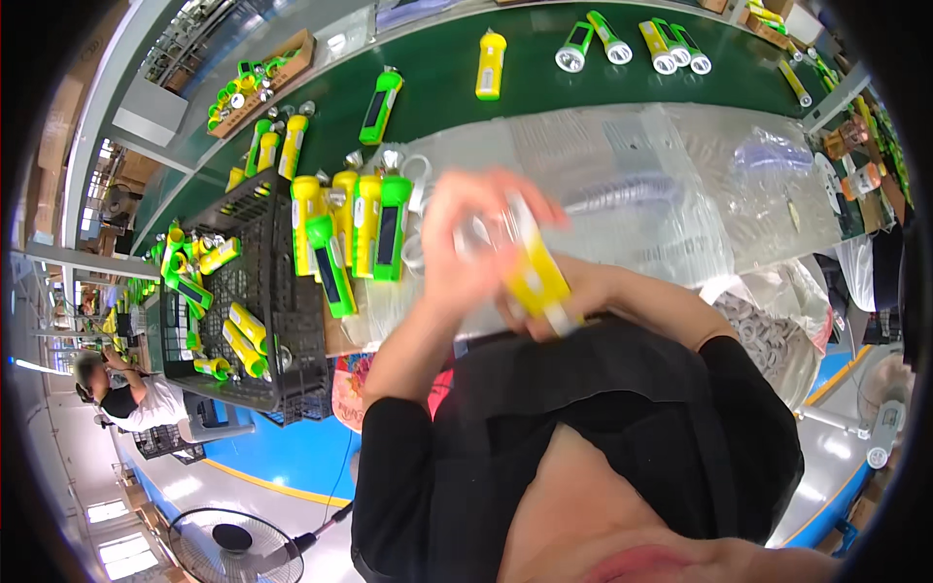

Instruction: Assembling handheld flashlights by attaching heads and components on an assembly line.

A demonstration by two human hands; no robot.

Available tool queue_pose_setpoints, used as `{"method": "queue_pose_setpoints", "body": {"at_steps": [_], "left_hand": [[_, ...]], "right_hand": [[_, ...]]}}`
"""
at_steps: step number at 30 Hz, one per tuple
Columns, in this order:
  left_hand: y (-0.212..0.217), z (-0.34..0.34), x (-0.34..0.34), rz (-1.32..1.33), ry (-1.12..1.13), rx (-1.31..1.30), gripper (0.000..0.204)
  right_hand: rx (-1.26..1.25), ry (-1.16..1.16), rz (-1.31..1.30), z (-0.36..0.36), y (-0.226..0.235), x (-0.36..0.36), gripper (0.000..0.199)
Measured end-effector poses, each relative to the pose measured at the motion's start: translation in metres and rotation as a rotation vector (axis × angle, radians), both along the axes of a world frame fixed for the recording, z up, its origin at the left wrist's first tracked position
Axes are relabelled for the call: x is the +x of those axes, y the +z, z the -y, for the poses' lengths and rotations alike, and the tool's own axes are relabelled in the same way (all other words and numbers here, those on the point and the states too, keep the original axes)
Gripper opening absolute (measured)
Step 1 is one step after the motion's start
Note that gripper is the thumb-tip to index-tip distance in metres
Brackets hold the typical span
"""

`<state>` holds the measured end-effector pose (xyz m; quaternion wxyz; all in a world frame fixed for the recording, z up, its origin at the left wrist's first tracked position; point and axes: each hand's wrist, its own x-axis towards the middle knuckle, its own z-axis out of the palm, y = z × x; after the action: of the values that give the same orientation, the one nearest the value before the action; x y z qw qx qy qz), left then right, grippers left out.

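The yellow flashlight (537, 279) tilts between both hands: the right hand (585, 284), at its three o'clock, closes round its lower body; the left hand (455, 245), at ten o'clock, half-curls by its upper end, grip too blurred to tell.

Five yellow and green cylindrical plastic flashlights (657, 45) rest near the far edge of a green rectangular workbench (437, 87), right of centre; farther left sits a brown rectangular cardboard tray (267, 103). At the workbench's left, a yellow and green flashlight cluster (365, 228) lies between a black latticed plastic crate (301, 340) and a clear flat plastic sheet (622, 155). A yellow-and-white cylindrical flashlight (537, 280) is at the near edge.
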<state>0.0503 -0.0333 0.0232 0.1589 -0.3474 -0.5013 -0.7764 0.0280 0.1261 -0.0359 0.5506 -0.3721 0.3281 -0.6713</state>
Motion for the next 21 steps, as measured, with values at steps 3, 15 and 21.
{"method": "queue_pose_setpoints", "body": {"at_steps": [3,15,21], "left_hand": [[0.040,0.004,0.013,-0.399,-0.073,-0.195,0.041],[-0.054,0.119,-0.266,-0.261,1.307,-0.962,0.036],[-0.099,0.116,-0.299,-0.048,0.786,-1.270,0.027]], "right_hand": [[-0.298,0.153,-0.580,0.017,0.037,-0.026,0.047],[1.267,-1.141,-1.212,0.127,0.000,-0.341,0.100],[1.044,-1.084,-0.659,0.098,-0.016,-0.372,0.043]]}}
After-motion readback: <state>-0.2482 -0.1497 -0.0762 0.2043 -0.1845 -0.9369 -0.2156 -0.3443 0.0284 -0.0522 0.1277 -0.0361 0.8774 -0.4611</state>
